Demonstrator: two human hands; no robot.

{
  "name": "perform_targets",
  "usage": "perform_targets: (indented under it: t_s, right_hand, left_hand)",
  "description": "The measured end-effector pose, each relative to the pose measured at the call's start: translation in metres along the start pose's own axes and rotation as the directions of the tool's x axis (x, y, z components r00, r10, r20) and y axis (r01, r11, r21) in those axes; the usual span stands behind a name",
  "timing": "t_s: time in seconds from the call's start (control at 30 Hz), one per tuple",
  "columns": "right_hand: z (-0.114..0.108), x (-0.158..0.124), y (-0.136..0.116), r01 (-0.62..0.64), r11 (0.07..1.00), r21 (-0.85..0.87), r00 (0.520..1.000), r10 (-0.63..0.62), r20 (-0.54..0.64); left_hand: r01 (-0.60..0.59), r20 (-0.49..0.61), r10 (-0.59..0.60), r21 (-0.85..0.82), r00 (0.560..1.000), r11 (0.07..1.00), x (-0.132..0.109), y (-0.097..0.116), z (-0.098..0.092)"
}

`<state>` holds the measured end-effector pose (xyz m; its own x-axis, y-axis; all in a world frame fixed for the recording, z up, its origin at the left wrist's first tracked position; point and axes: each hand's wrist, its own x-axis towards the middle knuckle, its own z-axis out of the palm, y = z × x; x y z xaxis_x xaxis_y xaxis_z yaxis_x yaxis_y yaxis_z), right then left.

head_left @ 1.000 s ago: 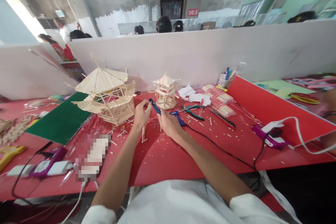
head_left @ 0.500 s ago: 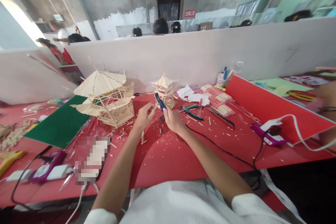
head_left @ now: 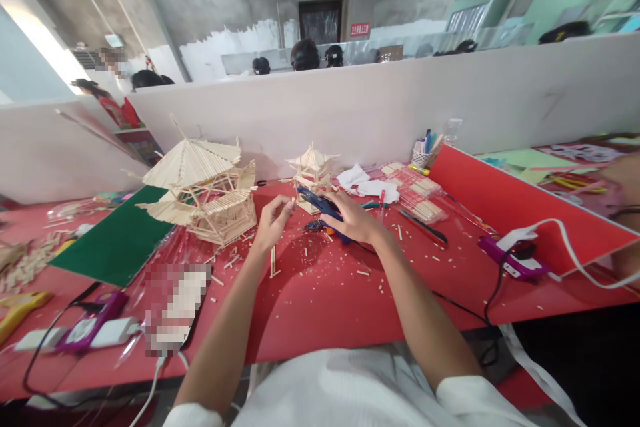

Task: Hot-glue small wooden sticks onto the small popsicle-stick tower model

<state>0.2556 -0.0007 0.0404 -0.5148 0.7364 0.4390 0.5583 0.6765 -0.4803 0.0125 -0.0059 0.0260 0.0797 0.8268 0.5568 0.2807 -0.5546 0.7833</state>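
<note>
My right hand (head_left: 353,219) is wrapped round a dark blue glue gun (head_left: 320,203), whose body lies across the front of the small stick pavilion (head_left: 313,167). My left hand (head_left: 273,221) is to the left of the gun, with thumb and forefinger pinched together; a tiny pale bit shows at the fingertips, too small to name. Left of my left hand stands a larger stick pavilion (head_left: 210,190) with two roof tiers. Below my left hand, a few thin sticks (head_left: 273,261) lie on the red table (head_left: 320,313) among scattered scraps.
A green board (head_left: 115,240), a phone (head_left: 177,307) and a power strip (head_left: 93,320) are at the left. To the right are white tissue (head_left: 367,183), bagged sticks (head_left: 417,190), a black-handled tool (head_left: 424,227), a pen cup (head_left: 425,150) and a red board (head_left: 525,207).
My right hand has moved right and turned over the glue gun, which now lies more level. My left thumb and forefinger have closed together. The teal-handled pliers are now mostly hidden.
</note>
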Motion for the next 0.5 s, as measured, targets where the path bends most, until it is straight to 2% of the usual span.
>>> perform_targets:
  t_s: [0.13, 0.3, 0.43, 0.5]
  right_hand:
    - [-0.009, -0.005, 0.018, -0.14, 0.968, -0.207, 0.988, 0.149, 0.029]
    - [-0.009, -0.008, 0.048, -0.312, 0.841, -0.442, 0.925, 0.375, 0.062]
    - [-0.007, -0.01, 0.064, -0.403, 0.763, -0.505, 0.846, 0.521, 0.111]
    - [-0.007, -0.011, 0.064, -0.408, 0.762, -0.503, 0.837, 0.532, 0.127]
  left_hand:
    - [0.032, 0.011, -0.031, -0.065, 0.999, 0.997, 0.001, -0.002, 0.0]
    - [0.107, 0.081, -0.097, -0.126, 0.992, 0.986, 0.001, -0.006, 0.0]
    - [0.206, 0.207, -0.166, -0.193, 0.964, 0.959, -0.001, -0.008, 0.002]
    - [0.249, 0.256, -0.19, -0.224, 0.948, 0.942, -0.002, -0.009, 0.004]
